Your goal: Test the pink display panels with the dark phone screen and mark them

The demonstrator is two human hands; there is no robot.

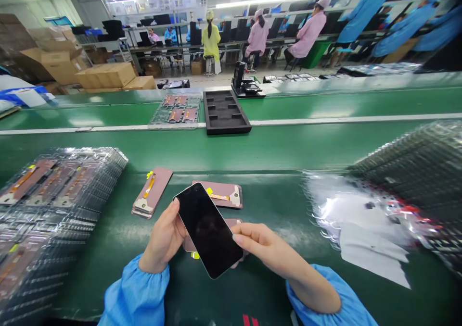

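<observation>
Both hands hold a black glass phone display panel (208,230), tilted with its dark face up. My left hand (164,237) pinches its left edge, and my right hand (267,246) grips its lower right corner. Two pink-backed display modules with yellow tabs lie close by on the green mat: one (151,192) left of the panel, one (220,194) just above it. A third pink module (190,244) lies partly hidden beneath the panel and my hands.
A clear tray stack holding pink-backed modules (54,186) lies left. Stacked dark trays (407,172) and crumpled plastic film (361,220) lie right. Across the white-edged green conveyor (306,124) sit a black compartment tray (225,112) and a module tray (175,112). Co-workers sit beyond.
</observation>
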